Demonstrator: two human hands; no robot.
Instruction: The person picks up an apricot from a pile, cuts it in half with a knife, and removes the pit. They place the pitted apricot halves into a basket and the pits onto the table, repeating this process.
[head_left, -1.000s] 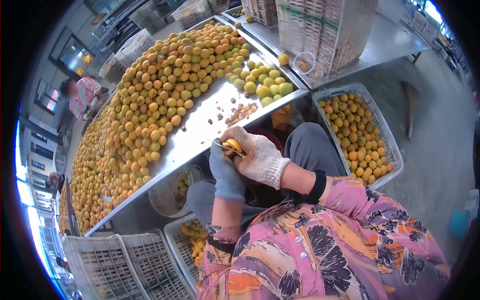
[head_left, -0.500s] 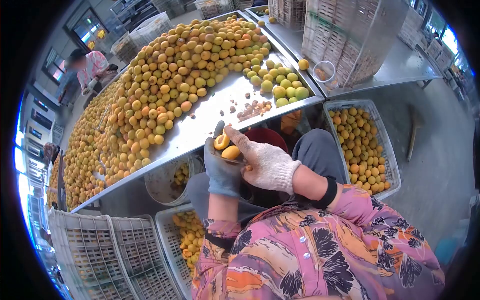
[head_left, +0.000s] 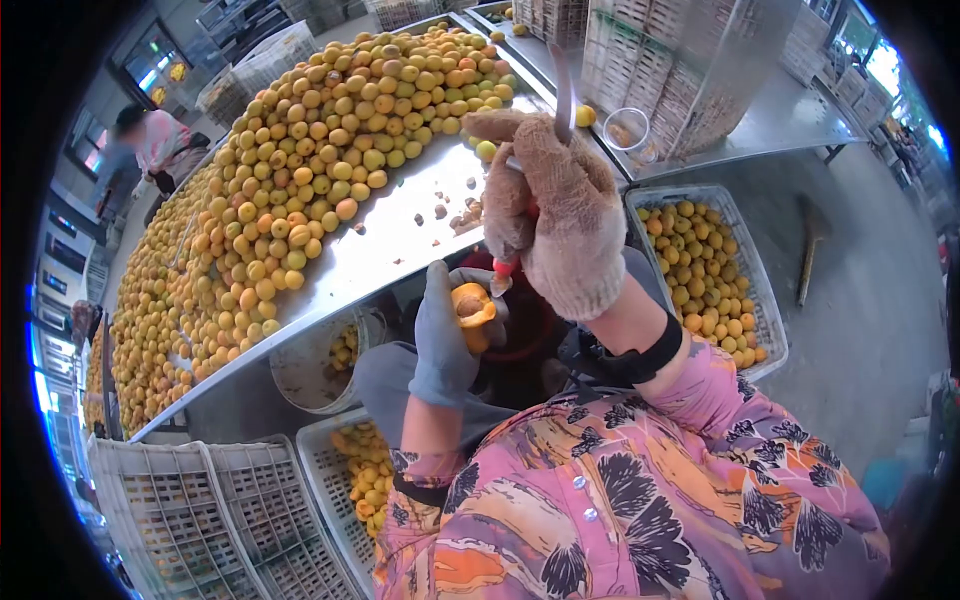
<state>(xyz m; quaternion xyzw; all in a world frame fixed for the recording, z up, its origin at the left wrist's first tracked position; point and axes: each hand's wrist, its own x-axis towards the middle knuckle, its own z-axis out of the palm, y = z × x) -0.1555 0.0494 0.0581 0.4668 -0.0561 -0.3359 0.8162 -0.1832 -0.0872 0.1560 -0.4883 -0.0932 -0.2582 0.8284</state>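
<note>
My left hand [head_left: 445, 335], in a grey-blue glove, holds a cut apricot [head_left: 473, 305] above my lap. Its orange flesh faces up and the brown stone shows inside. My right hand [head_left: 565, 215], in a soiled whitish glove, is raised close to the camera and grips a knife [head_left: 564, 95]. The blade points up and away from me, and part of the red handle shows below the fingers. Beyond the hands, a large heap of apricots [head_left: 330, 150] covers much of the metal table [head_left: 385, 225], with loose brown stones [head_left: 440, 211] near its edge.
A crate of apricots [head_left: 705, 285] stands on the floor at right, another crate [head_left: 318, 450] at lower left beside a white bucket [head_left: 310, 385]. Stacked crates [head_left: 650, 90] and a clear cup [head_left: 626, 128] are on the side table. Another person [head_left: 160, 145] works at far left.
My right hand has moved up and away from the left, and the knife now shows upright in it. The apricot in my left hand now shows its stone. The view has shifted slightly.
</note>
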